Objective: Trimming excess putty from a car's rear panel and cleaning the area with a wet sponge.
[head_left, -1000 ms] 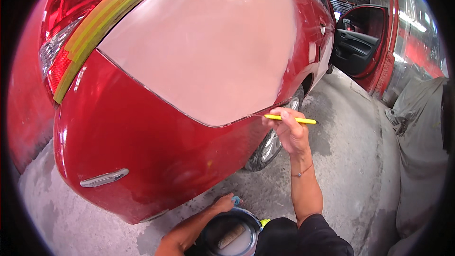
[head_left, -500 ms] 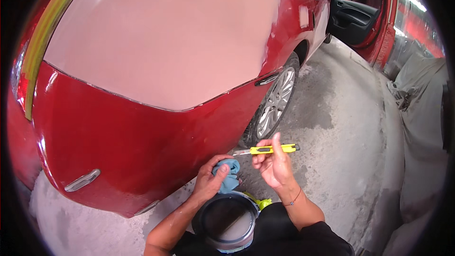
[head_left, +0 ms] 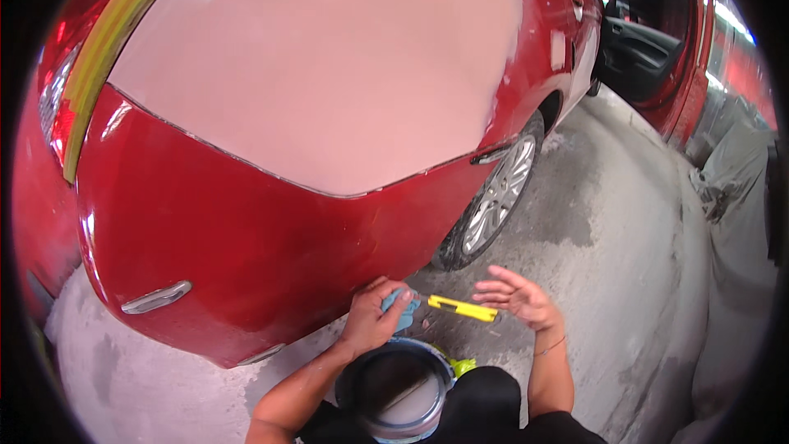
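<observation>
- In the head view, the yellow cutter (head_left: 462,307) is in the gap between the person's two hands, in front of the red car panel (head_left: 238,255) and past the rim of the round bucket (head_left: 446,378).
- Its long axis runs mostly left to right, dipping slightly toward the right end.
- The left hand (head_left: 370,315) is closed around a crumpled blue cloth (head_left: 400,310); the cutter's left end is just beside that cloth, and whether cloth or fingers grip it cannot be told.
- The right hand (head_left: 530,304) is spread, fingers apart and pointing left, closed on nothing visible; the cutter lies to its left.
- The right fingertips are nearer the handle, close to its right end; whether they touch it cannot be made out.
- Farther off are the pale pink patch (head_left: 329,66) on the bodywork and the wheel (head_left: 497,197), both well apart from the cutter.
</observation>
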